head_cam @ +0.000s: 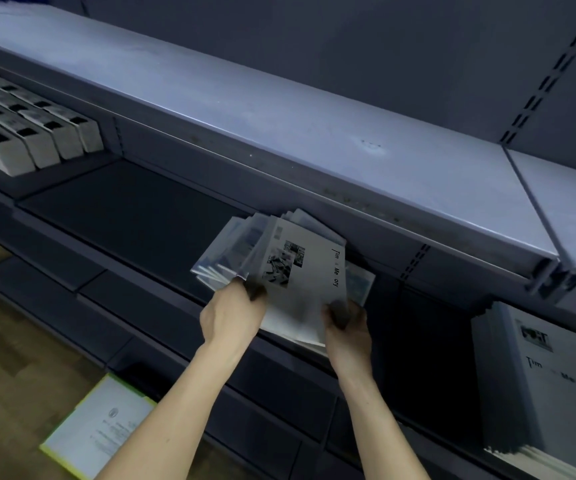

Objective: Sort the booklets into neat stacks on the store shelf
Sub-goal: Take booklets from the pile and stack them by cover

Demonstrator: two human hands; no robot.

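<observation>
While fanned, booklets (290, 268) sit between both hands' fingers (335, 315).

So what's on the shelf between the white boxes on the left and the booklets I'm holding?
Nothing shows there: in the head view the dark shelf runs bare from the white boxes to the fanned booklets.

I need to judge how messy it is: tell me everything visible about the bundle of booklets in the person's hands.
The bundle of booklets is a loose, fanned sheaf of thin grey-white paper covers, the top one showing a dark photo collage and sideways lettering. It sits tilted over the dark shelf, gripped by the left hand and right hand.
</observation>
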